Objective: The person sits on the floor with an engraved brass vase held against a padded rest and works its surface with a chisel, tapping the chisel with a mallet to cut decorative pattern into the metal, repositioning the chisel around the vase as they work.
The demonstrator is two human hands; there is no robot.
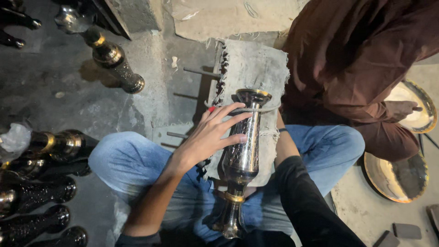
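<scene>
The person sits cross-legged in blue jeans (132, 164) on a grey concrete floor (55, 87), and a tall engraved metal vase (243, 151) lies lengthwise across the lap, its flared gold-rimmed mouth pointing away and its gold-banded foot toward the body. The vase rests on a worn grey cloth pad (256, 68) that stretches from the knees out over the floor. The left hand (208, 137) lies on the vase's upper body with its fingers (231, 123) spread wide and draped across the dark patterned surface, steadying rather than gripping; a red spot shows on 1 fingertip. The right hand is hidden behind the vase, so I cannot tell whether it is open or closed; only the right forearm in a black sleeve (302, 201) and a dark wristband show just beside the vase. To the left, several more dark vases (36, 196) lie side by side on the floor, and another vase (112, 59) lies tilted farther off, well apart from the lap. To the right, a second person in a brown garment (361, 59) sits close by, with a hand (400, 109) resting on a round brass plate (423, 119); a second brass plate (398, 178) lies below it on the floor. 2 metal rods (201, 72) stick out beside the pad.
</scene>
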